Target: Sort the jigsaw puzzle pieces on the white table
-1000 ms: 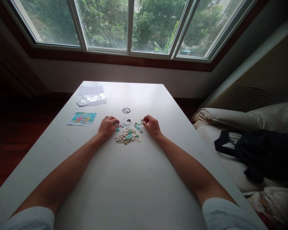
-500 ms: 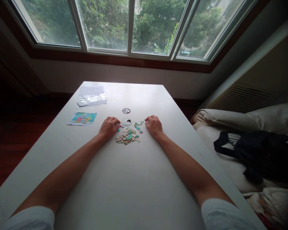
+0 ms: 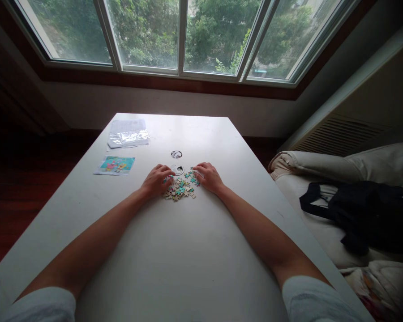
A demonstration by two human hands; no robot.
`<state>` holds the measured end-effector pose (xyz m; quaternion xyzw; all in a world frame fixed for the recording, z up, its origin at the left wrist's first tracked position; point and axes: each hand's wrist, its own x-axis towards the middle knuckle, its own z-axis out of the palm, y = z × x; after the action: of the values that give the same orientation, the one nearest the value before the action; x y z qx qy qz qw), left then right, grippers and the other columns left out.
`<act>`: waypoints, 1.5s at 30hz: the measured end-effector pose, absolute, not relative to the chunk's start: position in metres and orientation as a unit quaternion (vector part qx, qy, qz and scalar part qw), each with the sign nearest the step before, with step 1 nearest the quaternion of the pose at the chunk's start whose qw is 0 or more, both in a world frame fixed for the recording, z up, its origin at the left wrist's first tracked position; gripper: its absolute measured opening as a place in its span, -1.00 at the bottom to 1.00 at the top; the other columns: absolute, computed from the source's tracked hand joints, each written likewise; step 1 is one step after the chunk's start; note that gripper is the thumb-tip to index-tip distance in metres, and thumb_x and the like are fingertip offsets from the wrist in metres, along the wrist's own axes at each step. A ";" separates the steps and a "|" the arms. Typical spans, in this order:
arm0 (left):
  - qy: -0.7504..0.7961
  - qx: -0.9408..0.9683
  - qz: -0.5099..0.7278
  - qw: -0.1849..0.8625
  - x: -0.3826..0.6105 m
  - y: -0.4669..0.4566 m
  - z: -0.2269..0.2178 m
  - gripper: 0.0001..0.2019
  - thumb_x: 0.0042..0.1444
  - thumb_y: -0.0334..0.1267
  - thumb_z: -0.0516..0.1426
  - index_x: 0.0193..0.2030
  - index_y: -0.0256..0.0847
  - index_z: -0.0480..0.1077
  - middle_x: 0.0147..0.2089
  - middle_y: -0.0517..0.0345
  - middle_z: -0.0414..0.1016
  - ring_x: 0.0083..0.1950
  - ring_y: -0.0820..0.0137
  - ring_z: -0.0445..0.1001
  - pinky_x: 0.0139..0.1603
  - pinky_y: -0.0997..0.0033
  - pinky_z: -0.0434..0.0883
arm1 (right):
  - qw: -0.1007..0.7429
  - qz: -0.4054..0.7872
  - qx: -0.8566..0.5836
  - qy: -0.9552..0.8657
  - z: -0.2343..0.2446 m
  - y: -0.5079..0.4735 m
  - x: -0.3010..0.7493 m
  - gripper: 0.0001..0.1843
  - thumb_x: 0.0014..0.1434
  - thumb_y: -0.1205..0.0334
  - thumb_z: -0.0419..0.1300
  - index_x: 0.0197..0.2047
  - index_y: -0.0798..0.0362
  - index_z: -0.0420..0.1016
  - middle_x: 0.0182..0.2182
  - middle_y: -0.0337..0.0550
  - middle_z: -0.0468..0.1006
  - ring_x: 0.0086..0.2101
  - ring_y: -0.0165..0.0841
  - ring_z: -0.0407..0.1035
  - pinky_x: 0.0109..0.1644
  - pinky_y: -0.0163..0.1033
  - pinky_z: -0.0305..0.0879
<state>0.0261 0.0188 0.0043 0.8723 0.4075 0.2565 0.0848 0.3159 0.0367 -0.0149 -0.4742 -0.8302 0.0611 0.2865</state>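
Note:
Jigsaw puzzle pieces [image 3: 179, 191], teal, yellow and plain backing-coloured, lie in a loose heap on the white table. My left hand [image 3: 157, 180] rests at the heap's left edge, its fingers reaching over some pieces, thumb and forefinger apart. On the other side my right hand [image 3: 208, 177] has its fingers stretched to the teal pieces [image 3: 192, 175] at the upper right of the heap, touching them. Both hands look open. What lies under the fingertips is partly hidden.
A coloured cartoon picture sheet [image 3: 117, 165] lies left of my hands. Behind it is a shiny plastic sleeve with papers [image 3: 128, 133]. Two round holes sit in the table [image 3: 174, 250], beyond the heap. To the right, a dark bag [image 3: 372, 214] lies on a pale sofa [image 3: 315, 167].
Both hands have moved inward, closer together. My right hand has pushed the spread teal pieces leftward towards the heap, and my left hand now covers pieces at its left edge.

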 end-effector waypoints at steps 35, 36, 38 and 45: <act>0.394 0.880 0.234 0.125 0.032 0.014 0.008 -0.89 0.24 -0.18 0.18 -0.17 -0.05 0.54 -0.17 0.15 0.60 -0.07 0.25 0.43 0.06 0.20 0.32 | 0.310 0.113 -0.300 -0.895 -0.001 0.014 0.295 -0.88 0.32 0.23 0.18 -0.23 -0.05 0.56 -0.20 -0.10 0.56 -0.14 -0.23 0.32 0.04 -0.08 0.23; 0.395 0.880 0.234 0.123 0.032 0.014 0.007 -0.88 0.24 -0.18 0.18 -0.15 -0.05 0.54 -0.16 0.15 0.60 -0.07 0.25 0.43 0.06 0.20 0.32 | 0.306 0.120 -0.297 -0.896 0.000 0.014 0.296 -0.91 0.29 0.21 0.22 -0.22 -0.05 0.56 -0.19 -0.09 0.56 -0.14 -0.23 0.32 0.05 -0.07 0.23; 0.399 0.879 0.235 0.115 0.033 0.015 0.006 -0.85 0.25 -0.17 0.17 -0.12 -0.06 0.54 -0.16 0.13 0.61 -0.07 0.25 0.44 0.05 0.20 0.31 | 0.285 0.128 -0.289 -0.905 0.003 0.013 0.296 -0.90 0.24 0.19 0.28 -0.17 -0.06 0.58 -0.18 -0.09 0.54 -0.13 -0.22 0.32 0.06 -0.07 0.23; 0.403 0.888 0.215 0.056 0.032 0.017 0.002 -0.79 0.31 -0.19 0.10 -0.07 -0.07 0.56 -0.11 0.09 0.63 -0.05 0.22 0.47 0.05 0.16 0.27 | 0.252 0.126 -0.276 -0.919 0.003 0.010 0.291 -0.90 0.25 0.18 0.28 -0.19 -0.09 0.63 -0.19 -0.11 0.54 -0.11 -0.24 0.32 0.07 -0.09 0.20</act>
<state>0.0316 0.0172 0.0022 0.8880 0.4025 0.2150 0.0563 0.2913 0.0102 0.0026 -0.2757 -0.9192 0.1256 0.2515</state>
